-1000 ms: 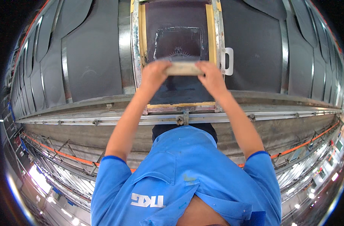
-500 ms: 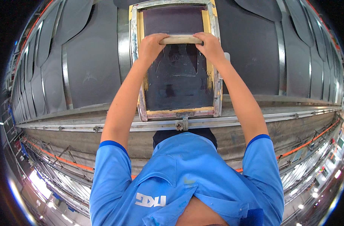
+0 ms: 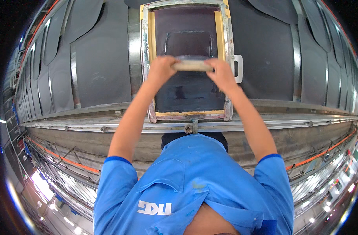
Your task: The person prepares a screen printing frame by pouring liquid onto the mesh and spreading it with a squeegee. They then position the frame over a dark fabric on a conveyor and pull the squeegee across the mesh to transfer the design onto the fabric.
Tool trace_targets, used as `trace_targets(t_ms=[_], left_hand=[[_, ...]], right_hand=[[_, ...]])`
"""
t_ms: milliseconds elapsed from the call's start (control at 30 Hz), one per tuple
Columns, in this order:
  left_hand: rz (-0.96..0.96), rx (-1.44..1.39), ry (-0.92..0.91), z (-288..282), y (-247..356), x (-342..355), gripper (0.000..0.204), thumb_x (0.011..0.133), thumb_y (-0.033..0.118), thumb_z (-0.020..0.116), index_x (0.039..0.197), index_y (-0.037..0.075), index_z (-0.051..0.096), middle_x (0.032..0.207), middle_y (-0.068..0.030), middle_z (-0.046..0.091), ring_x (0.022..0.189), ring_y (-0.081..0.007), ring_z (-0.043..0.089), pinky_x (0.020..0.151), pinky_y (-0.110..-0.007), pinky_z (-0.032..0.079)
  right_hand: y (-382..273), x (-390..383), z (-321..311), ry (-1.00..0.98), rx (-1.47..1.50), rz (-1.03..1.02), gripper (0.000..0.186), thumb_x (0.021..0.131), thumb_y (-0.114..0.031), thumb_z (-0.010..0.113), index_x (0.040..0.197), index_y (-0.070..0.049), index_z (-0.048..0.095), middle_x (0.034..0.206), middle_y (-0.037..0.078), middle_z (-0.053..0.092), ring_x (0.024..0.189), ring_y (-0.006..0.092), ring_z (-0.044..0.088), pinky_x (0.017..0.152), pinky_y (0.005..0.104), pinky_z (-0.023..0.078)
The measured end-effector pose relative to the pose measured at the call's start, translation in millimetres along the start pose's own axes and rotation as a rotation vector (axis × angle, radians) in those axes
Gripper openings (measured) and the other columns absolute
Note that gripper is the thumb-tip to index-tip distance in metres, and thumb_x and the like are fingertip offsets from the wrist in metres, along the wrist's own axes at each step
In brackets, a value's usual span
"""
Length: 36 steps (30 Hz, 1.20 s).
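Both my hands grip a squeegee with a pale wooden handle [image 3: 192, 65], held crosswise over a dark screen-printing frame [image 3: 228, 88]. My left hand [image 3: 161, 70] is closed round its left end, my right hand [image 3: 222, 74] round its right end. The squeegee's blade is hidden under the handle. Beneath it spreads the dark mesh [image 3: 188, 88], with a wet-looking rectangular outline beyond the handle. Yellow tape [image 3: 219, 33] lines the frame's inner sides.
Dark sheet pieces [image 3: 104, 66] lie on the long table to both sides. A white handle-shaped piece [image 3: 238, 69] juts from the frame's right side. A metal rail [image 3: 265, 126] runs along the table's near edge, with a clamp [image 3: 192, 127] at the frame.
The squeegee has come toward me over the mesh, both hands moving with it. A rectangular outline shows on the mesh beyond it. The white piece at right is more exposed.
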<state>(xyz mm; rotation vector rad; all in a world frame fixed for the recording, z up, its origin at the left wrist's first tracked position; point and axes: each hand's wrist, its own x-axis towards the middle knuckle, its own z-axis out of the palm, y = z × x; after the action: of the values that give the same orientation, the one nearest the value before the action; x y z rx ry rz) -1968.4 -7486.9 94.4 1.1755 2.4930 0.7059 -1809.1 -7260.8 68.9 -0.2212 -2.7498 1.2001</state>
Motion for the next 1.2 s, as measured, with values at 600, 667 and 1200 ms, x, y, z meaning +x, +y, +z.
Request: trace_targets(t_ms=[600, 667, 1200], left_hand=[[0.064, -0.043, 0.190, 48, 42, -126, 0.045, 0.068, -0.005, 0.070, 0.112, 0.006, 0.072, 0.124, -0.0105, 0.069, 0.120, -0.0312, 0.061, 0.103, -0.041, 0.049], [0.075, -0.040, 0.214, 47, 41, -137, 0.048, 0.068, -0.004, 0.071, 0.114, 0.006, 0.070, 0.125, -0.0104, 0.068, 0.121, -0.0316, 0.060, 0.104, -0.041, 0.048], [0.026, 0.051, 0.255, -125, -178, -280, 0.055, 0.064, -0.004, 0.075, 0.118, 0.007, 0.068, 0.128, -0.0092, 0.067, 0.122, -0.0304, 0.060, 0.104, -0.041, 0.049]], right_hand=[[90, 10, -21, 0.466, 0.065, 0.390, 0.034, 0.096, -0.034, 0.065, 0.117, -0.007, 0.070, 0.108, 0.022, 0.072, 0.104, 0.0361, 0.069, 0.088, 0.0427, 0.052], [79, 16, -23, 0.532, 0.033, 0.384, 0.034, 0.097, -0.035, 0.064, 0.114, -0.006, 0.070, 0.105, 0.021, 0.073, 0.103, 0.0364, 0.070, 0.087, 0.0428, 0.052], [-190, 96, 191, 0.553, 0.157, 0.241, 0.024, 0.102, -0.022, 0.057, 0.109, -0.002, 0.068, 0.088, 0.022, 0.071, 0.081, 0.0342, 0.070, 0.073, 0.0409, 0.052]])
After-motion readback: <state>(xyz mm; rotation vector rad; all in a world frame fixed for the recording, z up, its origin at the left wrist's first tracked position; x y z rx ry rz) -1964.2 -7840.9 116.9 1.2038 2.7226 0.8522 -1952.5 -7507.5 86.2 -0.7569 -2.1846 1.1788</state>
